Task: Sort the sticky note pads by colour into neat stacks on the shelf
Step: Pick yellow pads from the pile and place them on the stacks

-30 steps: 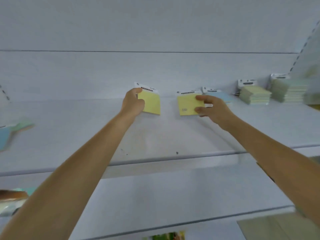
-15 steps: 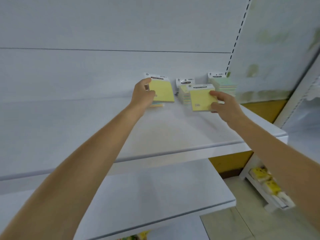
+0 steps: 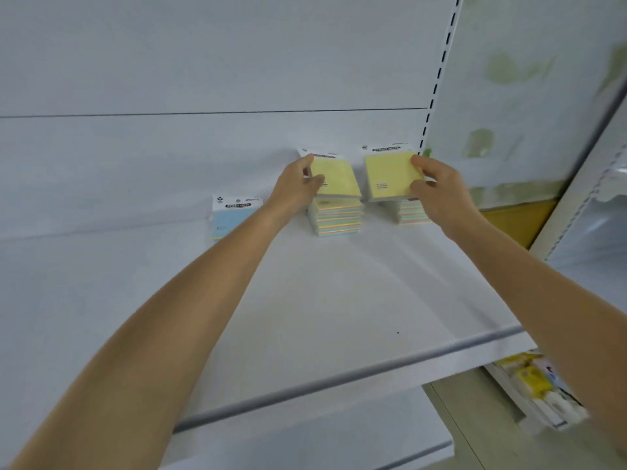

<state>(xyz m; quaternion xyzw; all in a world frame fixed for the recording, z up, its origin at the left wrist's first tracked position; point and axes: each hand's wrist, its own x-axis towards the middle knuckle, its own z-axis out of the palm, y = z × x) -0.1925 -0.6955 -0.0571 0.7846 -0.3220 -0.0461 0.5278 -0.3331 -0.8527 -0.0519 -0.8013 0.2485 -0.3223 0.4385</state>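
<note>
Seemingly both hands, left hand (image 3: 297, 189) and right hand (image 3: 437, 186), each around a yellow pad (image 3: 336, 178).

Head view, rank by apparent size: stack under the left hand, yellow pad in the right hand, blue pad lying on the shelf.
1. Yellow pad in the right hand and the stack under the left hand: they look about alike, and hands and pads partly cover both, so I won't rank them.
2. Blue pad: looks smallest, though the left forearm covers part of it.

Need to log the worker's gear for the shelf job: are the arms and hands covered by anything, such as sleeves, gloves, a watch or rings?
Nothing worn is visible. Both forearms are bare up to the frame edge, with no sleeves showing. The left hand and right hand have no gloves, and no watch, bracelet or ring can be seen on wrists or fingers.
</note>
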